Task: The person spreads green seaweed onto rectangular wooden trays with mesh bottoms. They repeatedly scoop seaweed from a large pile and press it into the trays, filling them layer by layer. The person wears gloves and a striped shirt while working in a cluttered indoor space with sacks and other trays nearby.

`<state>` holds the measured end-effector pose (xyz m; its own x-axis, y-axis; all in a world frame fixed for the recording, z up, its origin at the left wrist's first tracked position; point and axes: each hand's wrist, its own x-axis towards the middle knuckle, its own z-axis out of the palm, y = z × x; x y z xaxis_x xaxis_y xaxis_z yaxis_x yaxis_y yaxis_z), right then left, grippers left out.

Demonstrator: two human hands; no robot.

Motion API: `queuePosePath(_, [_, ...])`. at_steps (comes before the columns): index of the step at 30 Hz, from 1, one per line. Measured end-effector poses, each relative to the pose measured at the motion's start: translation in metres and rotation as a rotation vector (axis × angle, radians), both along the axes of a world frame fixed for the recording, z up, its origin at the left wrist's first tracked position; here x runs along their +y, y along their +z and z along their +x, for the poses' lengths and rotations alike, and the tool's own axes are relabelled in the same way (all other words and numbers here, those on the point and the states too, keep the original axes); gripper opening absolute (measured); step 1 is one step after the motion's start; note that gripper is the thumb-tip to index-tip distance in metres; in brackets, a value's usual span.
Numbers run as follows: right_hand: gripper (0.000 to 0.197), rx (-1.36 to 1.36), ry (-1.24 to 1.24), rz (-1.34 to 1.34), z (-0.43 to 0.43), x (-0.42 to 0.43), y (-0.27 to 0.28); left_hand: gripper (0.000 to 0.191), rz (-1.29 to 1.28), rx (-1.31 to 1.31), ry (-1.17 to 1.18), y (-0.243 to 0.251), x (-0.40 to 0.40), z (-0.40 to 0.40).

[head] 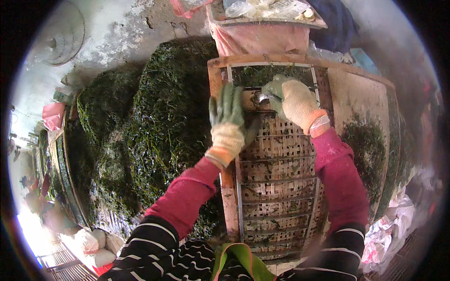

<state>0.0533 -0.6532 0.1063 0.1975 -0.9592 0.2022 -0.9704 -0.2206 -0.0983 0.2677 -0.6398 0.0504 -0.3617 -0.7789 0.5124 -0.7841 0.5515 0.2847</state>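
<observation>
Both my hands wear cream knitted gloves with green coated palms and fingers. My left hand (226,123) lies flat, fingers extended and close together, over the left rail of a slatted metal rack (277,181). Opposite it, my right hand (290,100) is curled around a small shiny piece, too blurred to name, above a brownish bar near the rack's far end. The rack rests on a woven lattice tray (281,144) within a wooden frame (230,207). Dark green leafy matter (270,74), perhaps seaweed, fills the rack's far section.
A large heap of the green matter (168,123) spreads on the left; more lies on a board (358,91) at right. Beyond the frame stands a pink-covered container (260,37). A fan (63,38) is far left, white sacks (95,246) lower left, and other people (42,196) behind.
</observation>
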Motion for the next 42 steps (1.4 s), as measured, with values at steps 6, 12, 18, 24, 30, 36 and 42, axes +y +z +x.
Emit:
queuePosePath(6, [0.033, -0.432, 0.191, -0.345, 0.013, -0.008, -0.010, 0.100, 0.100, -0.237, -0.197, 0.007, -0.035, -0.002])
queuePosePath(12, [0.029, -0.063, -0.172, -0.289, 0.019, -0.012, -0.055, 0.096, 0.028, -0.333, -0.160, 0.010, -0.033, -0.011])
queuePosePath(18, [0.034, -0.521, -0.055, -0.656, 0.013, -0.012, -0.045, 0.094, -0.051, -0.216, -0.193, 0.006, -0.033, -0.007])
queuePosePath(24, [0.045, -0.343, -0.324, -0.560, -0.057, 0.143, -0.075, 0.068, -0.023, 0.102, -0.143, 0.001, 0.067, 0.068])
queuePosePath(30, [0.049, -0.388, -0.702, -0.354, -0.136, 0.167, -0.083, 0.063, 0.184, 0.244, -0.171, -0.013, 0.169, 0.131])
queuePosePath(36, [0.061, -0.751, -0.385, -0.401, 0.029, 0.117, 0.015, 0.061, 0.219, 0.239, -0.163, -0.022, 0.219, 0.187])
queuePosePath(42, [0.092, -0.049, 0.433, 0.089, 0.327, 0.127, -0.042, 0.052, 0.309, 0.270, -0.128, -0.040, 0.272, 0.260])
